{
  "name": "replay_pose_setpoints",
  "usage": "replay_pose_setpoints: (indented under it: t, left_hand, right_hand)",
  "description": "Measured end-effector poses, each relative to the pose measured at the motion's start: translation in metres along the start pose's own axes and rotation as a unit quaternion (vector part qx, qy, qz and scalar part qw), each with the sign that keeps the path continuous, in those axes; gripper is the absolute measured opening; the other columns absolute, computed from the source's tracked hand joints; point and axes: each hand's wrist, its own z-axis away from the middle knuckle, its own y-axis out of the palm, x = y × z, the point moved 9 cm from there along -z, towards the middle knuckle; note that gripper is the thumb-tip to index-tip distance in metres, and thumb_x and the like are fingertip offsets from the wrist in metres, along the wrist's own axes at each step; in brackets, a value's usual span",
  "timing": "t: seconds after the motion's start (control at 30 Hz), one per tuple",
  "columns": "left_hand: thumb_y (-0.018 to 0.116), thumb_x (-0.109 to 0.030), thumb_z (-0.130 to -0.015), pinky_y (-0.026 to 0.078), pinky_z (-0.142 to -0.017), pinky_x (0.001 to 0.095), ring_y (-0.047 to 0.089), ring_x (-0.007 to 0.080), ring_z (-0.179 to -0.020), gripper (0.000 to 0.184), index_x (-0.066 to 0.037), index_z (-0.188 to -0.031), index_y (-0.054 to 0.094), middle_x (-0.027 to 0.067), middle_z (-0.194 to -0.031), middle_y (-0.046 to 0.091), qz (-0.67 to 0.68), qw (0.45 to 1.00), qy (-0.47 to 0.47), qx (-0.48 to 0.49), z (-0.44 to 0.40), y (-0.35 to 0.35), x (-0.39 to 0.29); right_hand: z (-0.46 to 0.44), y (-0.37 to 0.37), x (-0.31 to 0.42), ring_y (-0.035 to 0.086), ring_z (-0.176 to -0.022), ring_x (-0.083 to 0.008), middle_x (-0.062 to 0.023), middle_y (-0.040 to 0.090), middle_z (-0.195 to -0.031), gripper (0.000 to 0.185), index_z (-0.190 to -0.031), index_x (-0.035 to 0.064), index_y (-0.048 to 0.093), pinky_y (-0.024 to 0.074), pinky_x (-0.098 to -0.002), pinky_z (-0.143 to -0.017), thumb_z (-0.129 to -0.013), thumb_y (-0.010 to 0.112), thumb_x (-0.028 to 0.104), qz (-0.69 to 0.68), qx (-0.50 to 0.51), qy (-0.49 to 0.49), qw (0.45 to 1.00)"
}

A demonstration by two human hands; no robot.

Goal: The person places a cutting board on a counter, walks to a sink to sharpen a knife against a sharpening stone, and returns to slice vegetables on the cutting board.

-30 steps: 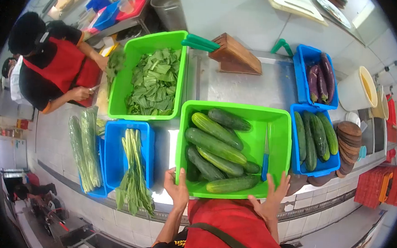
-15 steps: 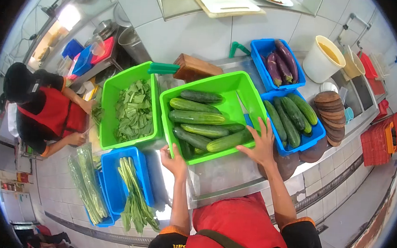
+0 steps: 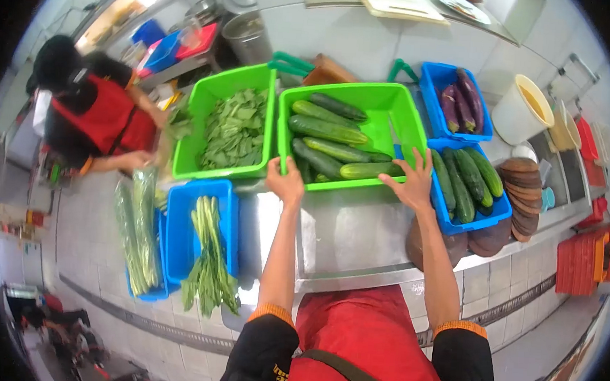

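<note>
The green tub of cucumbers sits well back on the metal bench, between a second green tub holding cut leaves and a blue tub with more cucumbers. The gaps at both ends look narrow, so any shift of the tub is best kept straight, low and slow, so that it knocks neither neighbour. The left hand is at the near left corner, its fingers parted around the edge; the right hand is at the near right corner, fingers spread wide, thumb toward the front rim. Even effort from both hands should keep the tub from twisting. The cucumbers lie mostly to the left, so that end is probably heavier and may roll if tipped. A knife lies loose at the right, its blue handle close to the right hand's fingers; they would do well to stay outside the wall.

The tub's underside cannot be seen, nor how firmly either hand presses. A wooden block is partly hidden behind the far wall. The lowest cucumbers are covered by others, and the knife's thin blade is hard to make out.
</note>
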Motion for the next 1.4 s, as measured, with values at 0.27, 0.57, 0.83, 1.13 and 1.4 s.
replay_pose_setpoints:
  t: [0.27,0.57,0.83,1.13,1.4]
  left_hand:
    - [0.059,-0.032,-0.099,0.042,-0.094,0.0445,0.054,0.0365,-0.107,0.052,0.004,-0.134,0.047,0.0244,-0.119,0.053,-0.064,0.995,0.0,0.072,0.081,-0.057,-0.035]
    - [0.065,-0.033,-0.094,0.047,-0.092,0.0449,0.063,0.0385,-0.103,0.04,-0.002,-0.119,0.065,0.0236,-0.108,0.066,-0.153,0.916,-0.075,0.364,0.332,-0.146,-0.01]
    - [0.045,-0.053,-0.1,0.026,-0.119,0.0368,0.036,0.0315,-0.144,0.067,-0.006,-0.147,0.047,0.0184,-0.153,0.043,-0.014,0.811,-0.353,0.466,0.499,-0.164,0.178]
    - [0.046,-0.048,-0.101,0.033,-0.115,0.0355,0.046,0.0284,-0.137,0.059,-0.006,-0.142,0.053,0.0145,-0.147,0.052,0.057,0.835,-0.469,0.28,0.523,-0.2,0.222]
    - [0.061,-0.06,-0.086,0.054,-0.091,0.0445,0.069,0.0356,-0.102,0.061,-0.004,-0.105,0.073,0.0197,-0.106,0.072,-0.214,0.808,-0.548,-0.039,0.566,-0.302,0.201]
  right_hand:
    - [0.082,-0.036,0.051,0.009,-0.147,-0.0527,-0.0315,0.014,-0.159,0.078,-0.15,0.011,0.04,0.0191,-0.0604,-0.117,-0.086,0.075,0.037,-0.006,-0.071,-0.03,0.997]
    - [0.268,0.02,0.076,0.055,-0.126,-0.0352,-0.0206,0.058,-0.133,0.055,-0.136,0.0101,0.057,0.0413,-0.0422,-0.107,-0.09,0.07,0.039,-0.318,0.527,-0.087,0.783]
    - [0.288,-0.002,0.093,0.061,-0.121,-0.0313,-0.0182,0.06,-0.135,0.065,-0.147,0.0107,0.045,0.0462,-0.0384,-0.103,-0.097,0.057,0.051,-0.238,0.738,-0.253,0.578]
    - [0.069,-0.045,0.141,0.067,-0.097,-0.0161,-0.0089,0.069,-0.113,0.033,-0.12,0.0042,0.066,0.0553,-0.0318,-0.085,-0.088,0.072,0.012,-0.465,0.416,-0.184,0.76]
    - [-0.377,0.051,-0.098,0.044,-0.138,-0.0301,-0.0227,0.039,-0.152,0.051,-0.152,0.0037,0.034,0.0345,-0.0364,-0.117,-0.104,0.046,0.019,-0.749,0.233,0.104,0.611]
